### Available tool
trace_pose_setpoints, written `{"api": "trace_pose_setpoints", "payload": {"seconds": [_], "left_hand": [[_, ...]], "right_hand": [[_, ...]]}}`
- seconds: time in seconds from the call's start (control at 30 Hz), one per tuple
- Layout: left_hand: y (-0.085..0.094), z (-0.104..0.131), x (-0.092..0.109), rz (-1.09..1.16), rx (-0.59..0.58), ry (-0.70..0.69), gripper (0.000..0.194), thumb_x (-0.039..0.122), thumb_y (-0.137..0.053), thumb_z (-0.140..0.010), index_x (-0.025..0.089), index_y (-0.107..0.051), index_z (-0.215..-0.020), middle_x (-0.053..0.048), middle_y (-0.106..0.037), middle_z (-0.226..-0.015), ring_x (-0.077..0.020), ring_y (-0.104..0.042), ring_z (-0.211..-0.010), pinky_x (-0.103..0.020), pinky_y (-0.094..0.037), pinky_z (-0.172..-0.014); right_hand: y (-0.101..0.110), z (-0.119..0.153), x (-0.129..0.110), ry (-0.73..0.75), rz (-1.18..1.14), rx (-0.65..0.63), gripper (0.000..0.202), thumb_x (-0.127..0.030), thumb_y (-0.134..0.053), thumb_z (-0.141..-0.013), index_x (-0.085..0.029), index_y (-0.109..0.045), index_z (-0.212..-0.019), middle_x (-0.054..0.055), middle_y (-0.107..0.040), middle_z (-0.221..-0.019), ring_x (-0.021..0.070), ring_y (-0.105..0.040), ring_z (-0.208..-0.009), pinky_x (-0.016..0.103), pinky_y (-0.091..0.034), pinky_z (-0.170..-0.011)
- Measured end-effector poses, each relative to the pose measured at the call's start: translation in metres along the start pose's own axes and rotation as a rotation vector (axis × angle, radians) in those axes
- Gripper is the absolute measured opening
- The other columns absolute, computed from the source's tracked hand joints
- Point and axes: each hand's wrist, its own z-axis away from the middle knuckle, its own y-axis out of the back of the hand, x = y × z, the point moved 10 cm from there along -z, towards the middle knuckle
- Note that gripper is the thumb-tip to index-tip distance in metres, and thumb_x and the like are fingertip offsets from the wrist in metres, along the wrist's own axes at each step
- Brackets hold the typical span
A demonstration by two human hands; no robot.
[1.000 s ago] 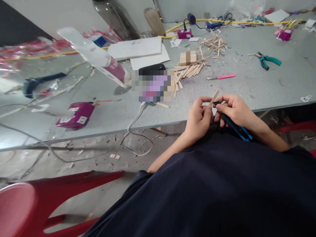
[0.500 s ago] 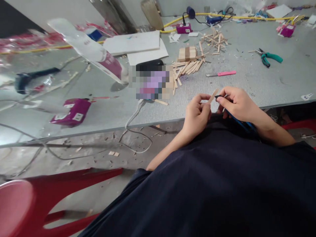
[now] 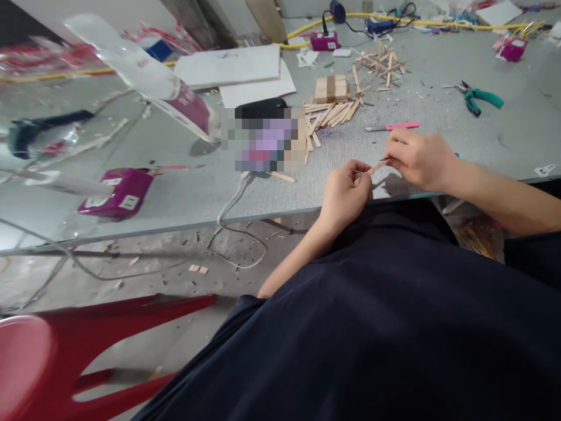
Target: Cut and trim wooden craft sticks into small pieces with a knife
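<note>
My left hand (image 3: 344, 196) pinches a wooden craft stick (image 3: 377, 168) between thumb and fingers, just above the table's front edge. My right hand (image 3: 418, 158) is closed around blue-handled pliers (image 3: 456, 155); their dark tip meets the far end of the stick. Most of the tool is hidden by the hand. Just beyond my right hand lies a pink-handled craft knife (image 3: 401, 126). Loose craft sticks (image 3: 335, 114) lie in a heap, with a banded bundle of sticks (image 3: 331, 89) behind them and a pile of joined or cut sticks (image 3: 385, 65) farther back.
Green-handled pliers (image 3: 482, 99) lie at the right. On the left stand a tilted bottle (image 3: 175, 96) and a purple power block (image 3: 116, 193). A white cable (image 3: 239, 204) hangs over the table edge. A red stool (image 3: 131, 316) is at lower left.
My right hand has risen and turned over the stick's end, its tool's handles swinging out of my lap. The stick has tilted lower. My left hand has shifted only slightly.
</note>
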Motion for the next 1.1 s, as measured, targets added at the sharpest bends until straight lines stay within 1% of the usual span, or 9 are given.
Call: {"api": "trace_pose_setpoints", "payload": {"seconds": [0.1,0.17,0.27,0.47,0.57,0.67,0.77,0.9,1.1], "left_hand": [[0.0,-0.001,0.003,-0.077,-0.006,0.002,0.016,0.015,-0.066,-0.101,0.023,-0.08,-0.101,0.002,-0.072,-0.069,-0.0188,-0.066,-0.066,-0.033,-0.044,-0.066],[-0.002,-0.002,0.004,-0.124,-0.02,-0.005,0.016,0.017,-0.067,-0.101,0.022,-0.082,-0.103,-0.001,-0.076,-0.074,-0.0209,-0.069,-0.071,-0.034,-0.045,-0.068],[-0.005,-0.004,0.003,-0.167,-0.043,-0.01,0.016,0.02,-0.068,-0.1,0.022,-0.084,-0.103,-0.003,-0.08,-0.079,-0.022,-0.071,-0.076,-0.034,-0.047,-0.07],[-0.008,-0.004,0.004,-0.214,-0.049,-0.017,0.016,0.024,-0.07,-0.102,0.021,-0.085,-0.104,-0.007,-0.082,-0.084,-0.0232,-0.072,-0.078,-0.035,-0.05,-0.072],[-0.009,-0.004,0.004,-0.246,-0.056,-0.012,0.02,0.025,-0.069,-0.103,0.019,-0.087,-0.107,-0.009,-0.086,-0.088,-0.0241,-0.075,-0.081,-0.036,-0.051,-0.075],[-0.009,-0.005,0.005,-0.276,-0.061,-0.016,0.023,0.023,-0.067,-0.103,0.019,-0.089,-0.108,-0.01,-0.088,-0.092,-0.0247,-0.077,-0.084,-0.037,-0.053,-0.077],[-0.008,-0.006,0.006,-0.31,-0.055,-0.03,0.022,0.023,-0.068,-0.102,0.02,-0.09,-0.107,-0.01,-0.09,-0.093,-0.0253,-0.078,-0.086,-0.037,-0.054,-0.079],[-0.007,-0.007,0.008,-0.338,-0.051,-0.041,0.024,0.023,-0.068,-0.102,0.021,-0.091,-0.107,-0.011,-0.091,-0.096,-0.0266,-0.078,-0.088,-0.039,-0.056,-0.083],[-0.006,-0.008,0.01,-0.336,-0.07,-0.051,0.022,0.021,-0.068,-0.099,0.021,-0.09,-0.102,-0.009,-0.089,-0.089,-0.0261,-0.077,-0.086,-0.039,-0.055,-0.08]], "right_hand": [[-0.02,0.004,0.003,-0.029,0.047,-0.052,0.03,-0.04,-0.057,-0.126,-0.023,-0.082,-0.125,0.011,-0.083,-0.137,0.0213,-0.064,-0.089,0.039,-0.027,-0.071],[-0.028,0.007,0.001,-0.014,0.084,-0.069,0.032,-0.039,-0.055,-0.128,-0.022,-0.081,-0.122,0.013,-0.083,-0.135,0.0211,-0.062,-0.089,0.041,-0.024,-0.071],[-0.033,0.009,-0.001,0.012,0.138,-0.074,0.043,-0.043,-0.048,-0.132,-0.02,-0.082,-0.121,0.015,-0.084,-0.131,0.0219,-0.062,-0.089,0.043,-0.021,-0.071],[-0.037,0.009,-0.003,0.024,0.166,-0.046,0.043,-0.041,-0.048,-0.127,-0.017,-0.083,-0.122,0.017,-0.085,-0.119,0.0272,-0.068,-0.09,0.044,-0.022,-0.074],[-0.039,0.009,-0.004,0.033,0.19,-0.068,0.047,-0.043,-0.044,-0.129,-0.017,-0.083,-0.125,0.017,-0.085,-0.119,0.0267,-0.069,-0.091,0.044,-0.023,-0.073],[-0.038,0.008,-0.003,0.029,0.208,-0.058,0.045,-0.042,-0.045,-0.127,-0.019,-0.083,-0.123,0.015,-0.085,-0.117,0.0271,-0.07,-0.09,0.043,-0.024,-0.073],[-0.038,0.007,-0.003,0.015,0.185,-0.059,0.038,-0.042,-0.051,-0.123,-0.023,-0.084,-0.121,0.013,-0.084,-0.115,0.0286,-0.071,-0.091,0.041,-0.029,-0.073],[-0.038,0.006,-0.004,0.003,0.183,-0.093,0.037,-0.038,-0.051,-0.121,-0.025,-0.086,-0.122,0.013,-0.084,-0.115,0.0297,-0.072,-0.094,0.041,-0.035,-0.075],[-0.037,0.006,-0.007,0.034,0.214,-0.092,0.037,-0.033,-0.05,-0.12,-0.022,-0.085,-0.12,0.014,-0.085,-0.114,0.0281,-0.07,-0.091,0.043,-0.025,-0.074]]}}
